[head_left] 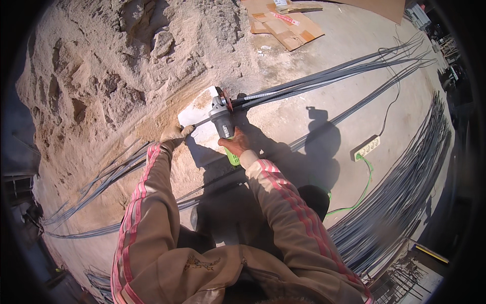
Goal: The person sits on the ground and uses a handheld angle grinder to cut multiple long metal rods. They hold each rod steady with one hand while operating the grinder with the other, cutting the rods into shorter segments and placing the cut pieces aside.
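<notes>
My right hand [239, 143] is wrapped round the body of an angle grinder [221, 120], dark in the middle with a green rear end. Its reddish disc or guard [227, 101] sits beside steel rods [304, 80] that stretch to the upper right. To the left, my left hand [175, 135], apparently in a pale glove, is closed on a thin steel rod [202, 122] that runs toward the grinder's head. A white board or block [206, 152] lies under the rod and the tool. I cannot tell whether the disc touches the rods.
A sand heap [116, 76] rises at the left. Flattened cardboard [286, 25] lies at the top. On the right are a power strip [368, 147] with a green cable [365, 190] and a large bundle of rods [390, 202]. More rods [109, 177] lie at the left.
</notes>
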A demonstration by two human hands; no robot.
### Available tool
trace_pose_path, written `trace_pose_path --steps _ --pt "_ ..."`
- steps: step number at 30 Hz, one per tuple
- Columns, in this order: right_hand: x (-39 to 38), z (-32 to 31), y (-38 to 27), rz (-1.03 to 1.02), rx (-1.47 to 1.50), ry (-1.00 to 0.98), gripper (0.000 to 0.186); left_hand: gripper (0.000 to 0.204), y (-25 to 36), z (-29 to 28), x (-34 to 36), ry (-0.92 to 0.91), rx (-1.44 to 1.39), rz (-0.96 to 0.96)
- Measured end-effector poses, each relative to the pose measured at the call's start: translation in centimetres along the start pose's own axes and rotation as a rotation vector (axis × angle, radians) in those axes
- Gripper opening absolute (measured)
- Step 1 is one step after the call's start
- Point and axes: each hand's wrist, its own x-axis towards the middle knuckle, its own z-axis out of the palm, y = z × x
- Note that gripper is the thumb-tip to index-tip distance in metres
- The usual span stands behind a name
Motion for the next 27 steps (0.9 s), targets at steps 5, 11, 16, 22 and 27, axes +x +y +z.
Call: trace_pose_path --steps 5,11,16,22,27 --pt "-0.4 -0.1 0.0 -0.016 -0.004 0.000 0.121 0.088 0.1 -0.3 -0.3 -0.020 -0.002 0.015" --pt "0.3 -0.2 0.1 -0.052 0.074 0.012 0.101 0.086 0.5 -0.5 -0.4 -0.005 -0.038 0.029" --pt "-1.1 -1.8 -2.1 -0.032 0.113 -0.057 0.113 0.086 -0.1 -0.6 -0.2 -0.018 -0.056 0.013" --pt "0.3 -0.7 -0.3 -0.049 0.044 -0.023 0.117 0.079 1.1 -1.3 -0.6 -0.056 -0.134 0.003" --pt "0.6 0.2 0.5 -0.053 0.025 0.069 0.115 0.075 1.2 -1.5 -0.2 -0.096 -0.135 -0.055"
